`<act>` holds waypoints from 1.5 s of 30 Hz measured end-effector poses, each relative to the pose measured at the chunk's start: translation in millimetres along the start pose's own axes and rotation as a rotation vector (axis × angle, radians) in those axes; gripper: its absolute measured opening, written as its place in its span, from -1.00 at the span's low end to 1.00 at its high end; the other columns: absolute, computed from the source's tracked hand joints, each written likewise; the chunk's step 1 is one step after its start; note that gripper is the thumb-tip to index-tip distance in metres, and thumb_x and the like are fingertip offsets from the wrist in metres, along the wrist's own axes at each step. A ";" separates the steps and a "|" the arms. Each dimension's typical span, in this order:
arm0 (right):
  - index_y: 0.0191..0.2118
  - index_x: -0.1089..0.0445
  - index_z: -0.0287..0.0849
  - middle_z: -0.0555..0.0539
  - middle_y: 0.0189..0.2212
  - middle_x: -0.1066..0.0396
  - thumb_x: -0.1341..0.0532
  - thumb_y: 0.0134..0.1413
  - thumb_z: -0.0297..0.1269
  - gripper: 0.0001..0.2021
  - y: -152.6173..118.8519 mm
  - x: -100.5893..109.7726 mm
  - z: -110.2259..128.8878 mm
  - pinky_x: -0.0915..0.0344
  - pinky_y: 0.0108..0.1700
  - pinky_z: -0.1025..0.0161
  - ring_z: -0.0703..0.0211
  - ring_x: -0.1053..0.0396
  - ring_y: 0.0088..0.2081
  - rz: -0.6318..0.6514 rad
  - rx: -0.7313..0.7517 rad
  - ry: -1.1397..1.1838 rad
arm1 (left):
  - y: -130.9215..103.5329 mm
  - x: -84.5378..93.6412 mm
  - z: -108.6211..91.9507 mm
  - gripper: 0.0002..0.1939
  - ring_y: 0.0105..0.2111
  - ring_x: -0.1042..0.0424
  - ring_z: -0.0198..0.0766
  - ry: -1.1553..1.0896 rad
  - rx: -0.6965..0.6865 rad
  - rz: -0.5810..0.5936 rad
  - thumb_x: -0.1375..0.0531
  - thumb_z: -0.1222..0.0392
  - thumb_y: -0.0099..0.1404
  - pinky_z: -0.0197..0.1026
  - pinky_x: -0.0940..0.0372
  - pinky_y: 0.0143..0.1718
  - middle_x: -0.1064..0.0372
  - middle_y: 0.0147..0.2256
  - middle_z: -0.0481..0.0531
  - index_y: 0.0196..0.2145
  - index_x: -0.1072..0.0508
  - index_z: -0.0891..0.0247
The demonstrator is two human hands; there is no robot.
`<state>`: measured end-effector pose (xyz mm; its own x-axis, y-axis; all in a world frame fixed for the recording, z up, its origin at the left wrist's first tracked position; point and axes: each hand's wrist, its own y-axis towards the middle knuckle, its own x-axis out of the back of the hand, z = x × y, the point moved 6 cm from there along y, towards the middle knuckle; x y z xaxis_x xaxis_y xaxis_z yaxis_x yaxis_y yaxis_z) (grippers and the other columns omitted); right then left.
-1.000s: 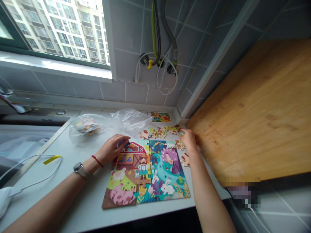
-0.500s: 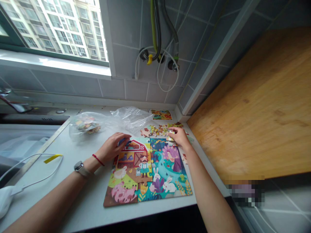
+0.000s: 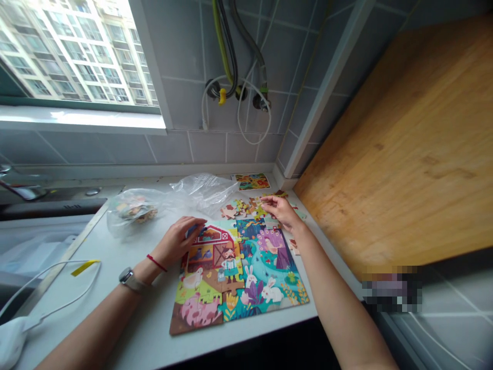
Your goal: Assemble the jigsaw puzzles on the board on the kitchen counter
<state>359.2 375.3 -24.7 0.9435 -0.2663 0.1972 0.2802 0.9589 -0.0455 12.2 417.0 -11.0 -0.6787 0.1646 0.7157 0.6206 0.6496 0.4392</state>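
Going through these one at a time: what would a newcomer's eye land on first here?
Most likely the bright jigsaw with its farm animals, lying on the pale counter, the left hand at its far left corner and the right hand by its far right. Next, probably, the large wooden panel filling the right side, then the bright window at upper left.
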 end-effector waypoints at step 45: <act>-0.17 -0.70 -0.15 -0.16 -0.15 -0.61 -0.47 0.00 -0.25 -0.76 -19.8 32.0 0.8 -0.31 -0.12 0.25 -0.04 -0.53 -0.14 0.290 0.285 -0.710 | 66.5 -148.5 -136.4 -0.71 -0.13 -0.52 -0.08 0.114 -0.231 0.260 -0.34 -0.08 0.40 -0.02 -0.46 -0.08 -0.49 -0.13 0.12 -0.08 -0.62 0.15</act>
<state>383.7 347.9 -16.7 0.6078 0.0302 0.7935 -0.1036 0.9937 0.0416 207.8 334.5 -14.0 -0.4466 0.2095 0.8699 0.8478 0.4099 0.3365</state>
